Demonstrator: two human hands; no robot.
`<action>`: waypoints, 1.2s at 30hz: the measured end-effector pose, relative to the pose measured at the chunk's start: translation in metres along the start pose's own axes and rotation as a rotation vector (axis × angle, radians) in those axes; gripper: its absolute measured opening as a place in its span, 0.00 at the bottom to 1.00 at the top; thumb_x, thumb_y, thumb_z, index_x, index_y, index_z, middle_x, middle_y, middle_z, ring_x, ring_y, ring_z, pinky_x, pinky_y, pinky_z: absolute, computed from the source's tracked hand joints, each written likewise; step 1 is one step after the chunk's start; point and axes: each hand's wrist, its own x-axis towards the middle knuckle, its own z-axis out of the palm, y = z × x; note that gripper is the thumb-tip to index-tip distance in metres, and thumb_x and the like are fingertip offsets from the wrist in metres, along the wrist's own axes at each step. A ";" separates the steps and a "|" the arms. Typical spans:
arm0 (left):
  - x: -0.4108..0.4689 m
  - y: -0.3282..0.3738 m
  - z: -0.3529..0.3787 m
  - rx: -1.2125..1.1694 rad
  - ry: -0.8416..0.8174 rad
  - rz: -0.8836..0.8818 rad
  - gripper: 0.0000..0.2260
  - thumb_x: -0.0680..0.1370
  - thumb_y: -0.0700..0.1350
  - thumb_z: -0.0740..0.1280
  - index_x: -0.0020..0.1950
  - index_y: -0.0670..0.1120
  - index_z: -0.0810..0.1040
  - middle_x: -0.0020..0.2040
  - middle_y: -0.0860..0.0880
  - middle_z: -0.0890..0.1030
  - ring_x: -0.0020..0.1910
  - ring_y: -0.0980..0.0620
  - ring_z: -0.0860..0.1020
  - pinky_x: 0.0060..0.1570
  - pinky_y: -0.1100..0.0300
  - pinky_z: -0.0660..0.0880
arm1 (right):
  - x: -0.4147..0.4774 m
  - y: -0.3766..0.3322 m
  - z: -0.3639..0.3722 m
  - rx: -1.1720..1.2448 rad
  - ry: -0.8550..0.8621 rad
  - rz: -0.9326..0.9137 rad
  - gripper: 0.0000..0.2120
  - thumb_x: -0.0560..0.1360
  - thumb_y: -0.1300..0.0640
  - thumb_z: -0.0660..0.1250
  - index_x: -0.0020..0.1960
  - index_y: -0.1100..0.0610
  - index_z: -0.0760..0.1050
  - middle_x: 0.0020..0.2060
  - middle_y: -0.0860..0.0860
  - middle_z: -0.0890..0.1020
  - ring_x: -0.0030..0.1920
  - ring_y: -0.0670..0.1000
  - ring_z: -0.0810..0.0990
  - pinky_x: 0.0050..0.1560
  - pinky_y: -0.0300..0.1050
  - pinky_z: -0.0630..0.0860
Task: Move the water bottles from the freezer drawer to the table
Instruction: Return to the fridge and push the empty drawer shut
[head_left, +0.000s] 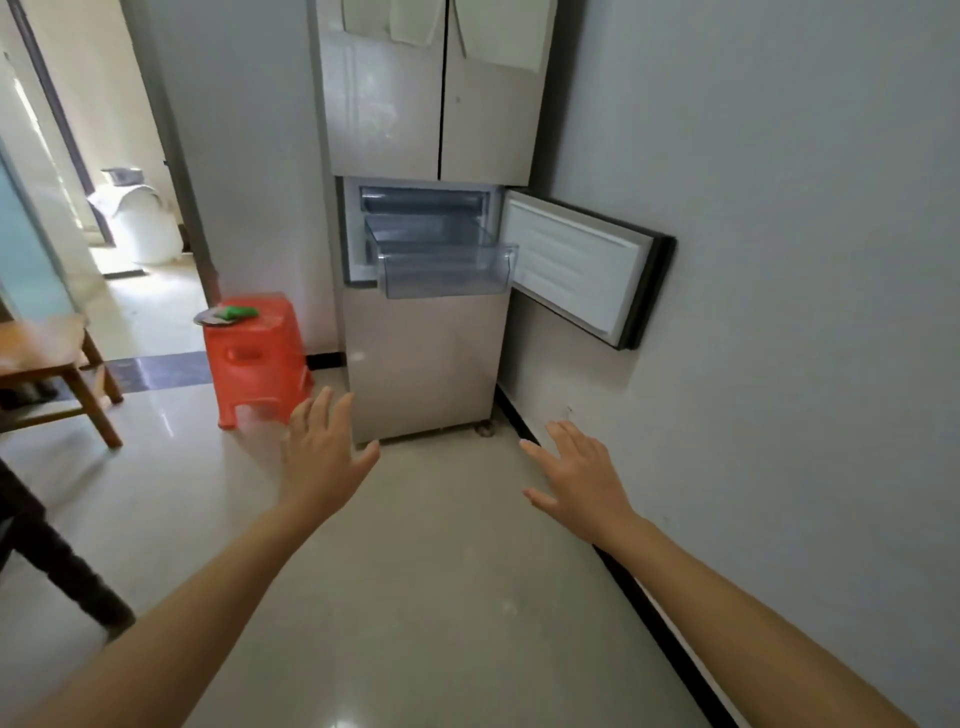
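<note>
A person faces a tall fridge (421, 364), both arms stretched toward it. The left hand (322, 457) and right hand (576, 483) hover low in front of the fridge, each grip wide, fingers spread, holding nothing. Halfway up the fridge, the clear freezer drawer (447, 273) is pulled out, and the freezer door (576, 270) stands open to the fridge's right. Likely risks are an arm knocking that jutting door, or a foot catching the red stool (254, 358) left of the fridge. No water bottles show. The see-through drawer looks empty from here, so they may already be out.
</note>
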 end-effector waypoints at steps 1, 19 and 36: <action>0.023 0.000 0.011 -0.020 0.008 -0.009 0.29 0.72 0.45 0.70 0.70 0.40 0.65 0.72 0.38 0.63 0.70 0.37 0.58 0.66 0.41 0.59 | 0.022 0.012 0.005 -0.018 -0.006 -0.022 0.31 0.53 0.45 0.80 0.54 0.54 0.80 0.53 0.61 0.81 0.54 0.61 0.80 0.43 0.53 0.79; 0.260 0.006 0.168 0.066 -0.067 -0.073 0.29 0.69 0.45 0.73 0.66 0.39 0.70 0.68 0.36 0.68 0.67 0.33 0.64 0.60 0.37 0.66 | 0.246 0.162 0.145 -0.033 -0.208 0.027 0.33 0.51 0.39 0.79 0.53 0.50 0.80 0.51 0.56 0.82 0.51 0.56 0.82 0.41 0.48 0.79; 0.480 0.039 0.283 0.320 0.009 -0.142 0.34 0.62 0.48 0.78 0.64 0.39 0.73 0.64 0.35 0.73 0.62 0.32 0.72 0.52 0.38 0.73 | 0.501 0.288 0.253 0.301 -0.289 -0.056 0.30 0.78 0.43 0.55 0.75 0.48 0.47 0.76 0.54 0.47 0.75 0.53 0.43 0.73 0.51 0.47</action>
